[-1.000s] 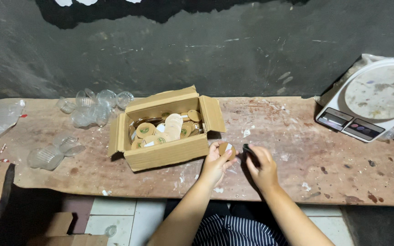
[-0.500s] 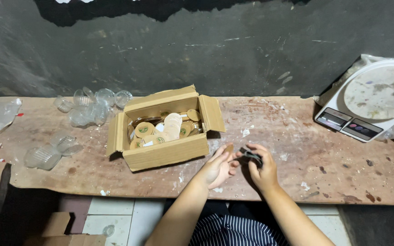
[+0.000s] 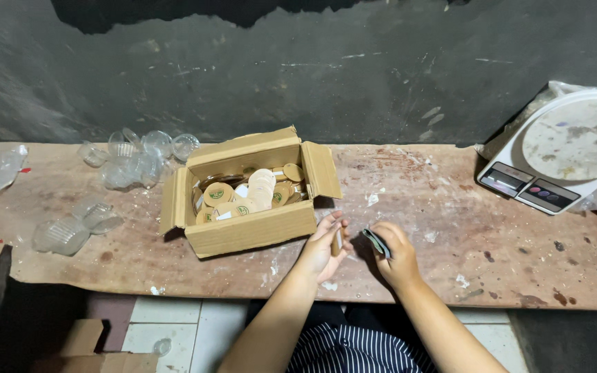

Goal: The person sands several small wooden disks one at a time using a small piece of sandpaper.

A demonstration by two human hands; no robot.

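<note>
From the clear cups [image 3: 129, 162] at the counter [image 3: 450, 207] left end I pass the open cardboard box [image 3: 250, 231] of round lids, then my left hand [image 3: 323, 249] pinching a small brown disc [image 3: 337, 242] by the near edge, right hand [image 3: 392, 255] fingers closed on a dark flat tool [image 3: 376, 242], bare wood reaching the scale [image 3: 554, 159].

Rough, stained wood is showing across the table [image 3: 450, 186], flecked with pale chips and dark spots. At ten o'clock from the left hand [image 3: 325, 245], a matt brown cardboard box [image 3: 250, 231] is holding smooth tan paper-like discs [image 3: 260, 190]. At nine o'clock from the box, thin clear plastic cups [image 3: 133, 159] are glinting. At two o'clock from the right hand [image 3: 392, 255], a white plastic scale [image 3: 554, 159] is carrying a smudged, dull plate. Behind, the dark wall [image 3: 298, 76] is looking matt and scuffed.
</note>
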